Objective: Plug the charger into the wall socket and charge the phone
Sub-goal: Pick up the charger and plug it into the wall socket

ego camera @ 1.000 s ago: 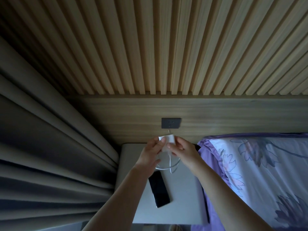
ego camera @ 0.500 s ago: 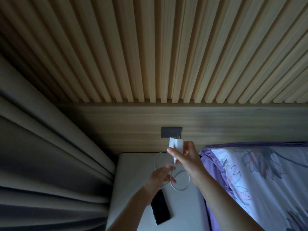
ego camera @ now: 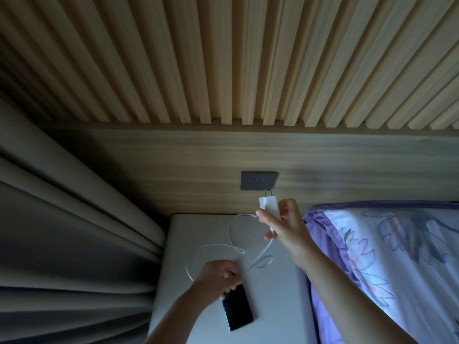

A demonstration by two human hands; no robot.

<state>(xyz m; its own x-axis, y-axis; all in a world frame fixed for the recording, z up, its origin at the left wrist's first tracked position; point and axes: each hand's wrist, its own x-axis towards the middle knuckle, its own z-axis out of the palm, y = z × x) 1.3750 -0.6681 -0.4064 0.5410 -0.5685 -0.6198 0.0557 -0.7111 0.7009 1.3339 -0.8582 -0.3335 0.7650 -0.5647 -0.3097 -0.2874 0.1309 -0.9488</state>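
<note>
Right hand [ego camera: 285,227] now has the white charger [ego camera: 269,206] alone, pinched between thumb and fingers, prongs up and just under the dark wall socket [ego camera: 258,180], tips at its lower edge but not in the slots yet. A second ago both hands bunched the charger together lower down; half a second ago the left was loosely on the cable under the charger. Left hand [ego camera: 221,276] has dropped to 7 o'clock of the charger and curls closed at the top end of the black phone [ego camera: 237,310], apparently on the cable's plug end (can't tell exactly what's inside the fist). White cable [ego camera: 232,234] now trails in loose loops across the bedside table [ego camera: 278,306], phone flat on it. Plug-in looks imminent; phone connection seems to be starting in parallel.
</note>
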